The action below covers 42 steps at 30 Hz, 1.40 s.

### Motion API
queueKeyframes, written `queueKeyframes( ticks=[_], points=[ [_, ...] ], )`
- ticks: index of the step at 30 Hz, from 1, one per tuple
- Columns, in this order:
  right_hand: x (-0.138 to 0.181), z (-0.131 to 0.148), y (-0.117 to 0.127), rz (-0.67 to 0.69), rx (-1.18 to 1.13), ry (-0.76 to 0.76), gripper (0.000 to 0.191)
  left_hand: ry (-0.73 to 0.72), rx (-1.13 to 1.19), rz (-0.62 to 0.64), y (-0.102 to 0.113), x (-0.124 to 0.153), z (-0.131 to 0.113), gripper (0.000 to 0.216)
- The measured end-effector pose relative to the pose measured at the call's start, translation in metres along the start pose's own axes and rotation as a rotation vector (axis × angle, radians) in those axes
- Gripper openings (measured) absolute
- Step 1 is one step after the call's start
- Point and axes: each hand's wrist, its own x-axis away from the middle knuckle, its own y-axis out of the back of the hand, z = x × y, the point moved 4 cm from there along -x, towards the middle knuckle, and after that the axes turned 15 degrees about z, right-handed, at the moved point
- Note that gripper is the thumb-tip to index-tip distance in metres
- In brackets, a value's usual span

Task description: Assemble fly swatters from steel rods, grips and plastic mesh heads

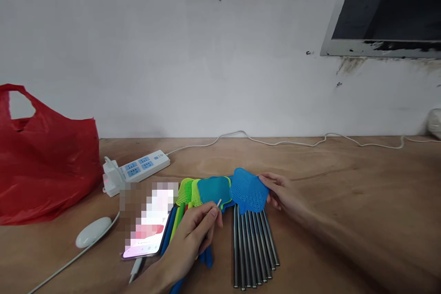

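My right hand (pixel 280 193) holds a blue mesh fly-swatter head (pixel 248 190) by its right edge, just above a row of several metal rods (pixel 253 248) lying side by side on the wooden table (pixel 344 202). My left hand (pixel 195 234) pinches one thin metal rod (pixel 218 203), its tip pointing toward the blue head. Under and beside the left hand lies a fan of assembled swatters (pixel 198 190) with green, yellow-green and teal heads and coloured handles.
A phone (pixel 148 227) with a lit screen lies left of the swatters. Behind it sit a white power strip (pixel 136 170), a white cable (pixel 292 141) along the wall, a white oval device (pixel 93 232) and a red plastic bag (pixel 41 161) at the far left.
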Motion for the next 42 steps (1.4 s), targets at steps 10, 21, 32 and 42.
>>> queueKeyframes(
  ticks=[10, 21, 32, 42],
  points=[
    [-0.045, 0.01, -0.023, 0.07, 0.212, 0.079, 0.044, 0.076, -0.073, -0.014, 0.003, 0.003, 0.001, 0.045],
    [0.03, 0.008, -0.032, 0.085, 0.388, 0.257, 0.04, -0.059, -0.485, 0.15, -0.01, 0.014, -0.013, 0.03],
    [0.055, 0.019, -0.063, 0.259, 0.695, 0.423, 0.03, -0.046, -0.465, 0.306, -0.019, 0.003, -0.003, 0.042],
    [0.057, 0.017, -0.06, 0.302, 0.763, 0.405, 0.029, -0.042, -0.507, 0.31, -0.02, 0.013, -0.009, 0.026]
  ],
)
